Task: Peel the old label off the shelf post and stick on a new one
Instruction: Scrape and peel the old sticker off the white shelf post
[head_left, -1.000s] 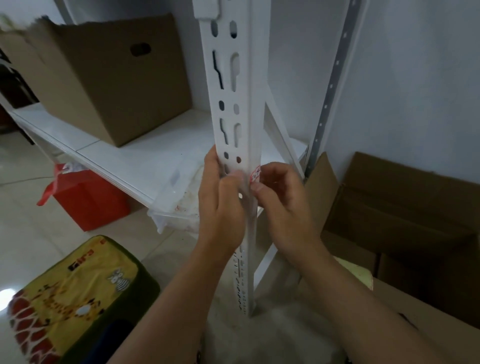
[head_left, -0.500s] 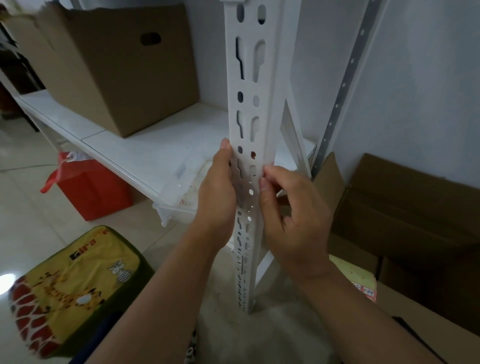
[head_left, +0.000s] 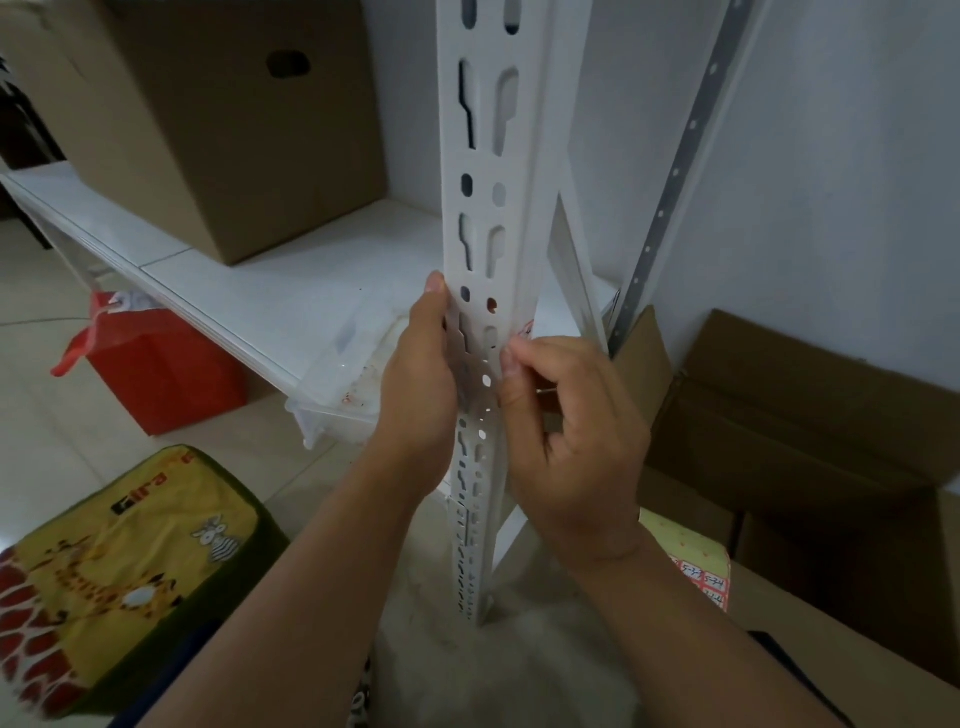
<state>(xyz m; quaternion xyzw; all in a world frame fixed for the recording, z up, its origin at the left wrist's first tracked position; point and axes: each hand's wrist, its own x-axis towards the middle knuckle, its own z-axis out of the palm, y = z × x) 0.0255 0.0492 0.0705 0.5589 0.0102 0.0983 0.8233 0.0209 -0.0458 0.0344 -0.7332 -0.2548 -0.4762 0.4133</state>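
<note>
A white slotted shelf post (head_left: 491, 156) stands upright in the middle of the view. My left hand (head_left: 421, 384) grips its left edge, thumb pointing up along the metal. My right hand (head_left: 566, 447) is at the post's right corner, thumb on the front face and fingers curled round the side. A small red-and-white label (head_left: 525, 328) peeks out just above those fingers, on the post's right face; my right hand pinches it there. Most of the label is hidden. A sheet of red-and-white labels (head_left: 701, 577) lies on a cardboard box at the lower right.
A white shelf board (head_left: 218, 280) carries a closed cardboard box (head_left: 218, 119) at the left. Under the shelf are a red bag (head_left: 156, 364) and a clear plastic tub (head_left: 348, 384). Open cardboard boxes (head_left: 800, 415) stand at the right, and a yellow giraffe-print cushion (head_left: 114, 577) lies at the lower left.
Both hands stay at the same spot on the post. The label's edge, hidden half a second ago, shows again above my right fingers. The view has shifted slightly.
</note>
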